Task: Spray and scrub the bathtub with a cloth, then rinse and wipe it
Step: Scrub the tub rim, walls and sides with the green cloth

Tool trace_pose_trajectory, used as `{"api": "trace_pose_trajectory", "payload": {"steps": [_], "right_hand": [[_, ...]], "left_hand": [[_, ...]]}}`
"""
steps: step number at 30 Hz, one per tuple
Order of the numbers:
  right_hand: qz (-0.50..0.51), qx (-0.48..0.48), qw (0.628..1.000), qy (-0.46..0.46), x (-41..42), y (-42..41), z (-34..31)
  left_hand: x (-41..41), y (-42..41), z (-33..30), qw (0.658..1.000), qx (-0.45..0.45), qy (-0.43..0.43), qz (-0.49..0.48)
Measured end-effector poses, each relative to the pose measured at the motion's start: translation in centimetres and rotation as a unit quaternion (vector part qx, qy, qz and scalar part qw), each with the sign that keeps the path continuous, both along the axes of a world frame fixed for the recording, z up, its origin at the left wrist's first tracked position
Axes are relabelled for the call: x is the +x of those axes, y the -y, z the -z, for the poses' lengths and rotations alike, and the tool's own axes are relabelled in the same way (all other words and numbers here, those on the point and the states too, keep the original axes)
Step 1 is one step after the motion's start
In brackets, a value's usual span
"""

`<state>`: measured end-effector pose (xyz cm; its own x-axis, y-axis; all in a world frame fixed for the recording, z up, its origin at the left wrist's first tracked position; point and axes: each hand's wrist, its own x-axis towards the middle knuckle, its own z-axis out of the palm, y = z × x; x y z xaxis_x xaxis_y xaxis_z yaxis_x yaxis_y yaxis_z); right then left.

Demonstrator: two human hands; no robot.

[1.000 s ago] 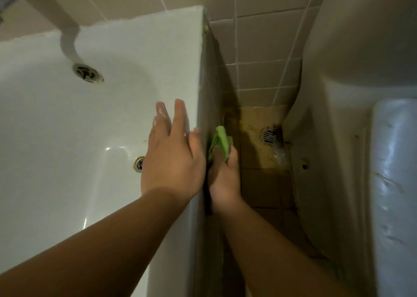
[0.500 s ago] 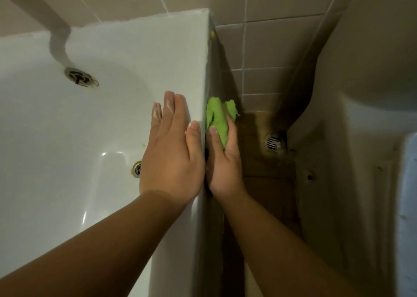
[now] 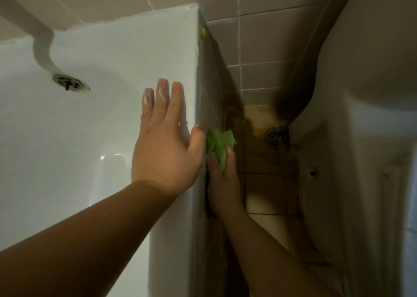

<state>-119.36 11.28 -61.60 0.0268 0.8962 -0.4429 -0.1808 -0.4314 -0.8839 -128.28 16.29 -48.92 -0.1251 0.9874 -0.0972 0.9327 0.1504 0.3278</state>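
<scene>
Head view: the left hand point(image 3: 167, 147) lay flat on the broad rim of the white bathtub point(image 3: 94, 138), its fingers point(image 3: 161, 95) straight and slightly spread, holding nothing, with pale residue on the tips. Directly at its three o'clock, over the rim's outer edge, the right hand point(image 3: 222, 183) pressed a bunched green cloth point(image 3: 217, 145) against the tub's outer side panel point(image 3: 208, 86), its fingers curled over the wad. The cloth sat just below the rim edge, almost touching the left thumb. The tub drain point(image 3: 71, 85) lay at about ten o'clock from the left hand, well apart. A floor drain point(image 3: 274, 137) sat at three o'clock from the cloth, on stained floor tiles point(image 3: 266, 159), beside a white pedestal fixture point(image 3: 361, 138).

Judging the risks: the bracing palm could slip if the glossy rim was wet or soapy, pitching the person's weight forward. The right hand worked in a dark, narrow gap, so knuckles could scrape the panel edge, and the cloth could drop onto the dirty floor and carry grime back to the tub.

No brand, label or writing could be read anywhere.
</scene>
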Motion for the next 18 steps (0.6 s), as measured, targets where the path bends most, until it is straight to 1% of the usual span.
{"api": "trace_pose_trajectory", "payload": {"steps": [2, 4, 5, 7, 9, 12, 13, 14, 16, 18], "right_hand": [[-0.006, -0.065, 0.998, -0.001, 0.1, -0.7, 2.3], [0.006, -0.14, 0.99, -0.024, 0.0, -3.8, 4.2], [0.007, -0.165, 0.986, -0.019, -0.2, -5.6, 4.8], [0.023, -0.15, 0.988, 0.009, -1.1, -8.3, 5.0], [0.035, -0.098, 0.994, 0.028, -1.5, -8.6, 4.6], [0.037, -0.016, 0.999, 0.016, -1.1, -4.9, 4.3], [0.036, -0.011, 0.999, 0.01, -1.0, -3.5, 5.0], [0.034, -0.031, 0.999, -0.002, -1.0, -2.2, 6.2], [0.032, -0.14, 0.989, -0.015, -1.2, -2.0, 9.0], [0.024, -0.253, 0.967, -0.018, -1.0, -4.1, 11.3]], "left_hand": [[0.0, -0.4, -0.2, 1.0, -0.01, -0.002, 0.004], [0.0, -0.7, -0.3, 1.0, -0.015, 0.0, 0.005], [0.0, -0.9, -0.2, 1.0, -0.017, 0.003, 0.007], [-0.2, -1.3, -0.4, 1.0, -0.011, 0.008, 0.006], [-0.2, -1.8, -0.3, 1.0, -0.01, 0.009, 0.005], [-0.2, -2.3, -0.4, 1.0, -0.01, 0.01, 0.004], [-0.3, -2.6, -0.3, 1.0, -0.009, 0.011, 0.005], [-0.3, -2.8, -0.4, 1.0, -0.008, 0.011, 0.007], [-0.4, -3.1, -0.4, 1.0, -0.009, 0.008, 0.01], [-0.5, -3.5, -0.3, 1.0, -0.008, 0.007, 0.012]]}}
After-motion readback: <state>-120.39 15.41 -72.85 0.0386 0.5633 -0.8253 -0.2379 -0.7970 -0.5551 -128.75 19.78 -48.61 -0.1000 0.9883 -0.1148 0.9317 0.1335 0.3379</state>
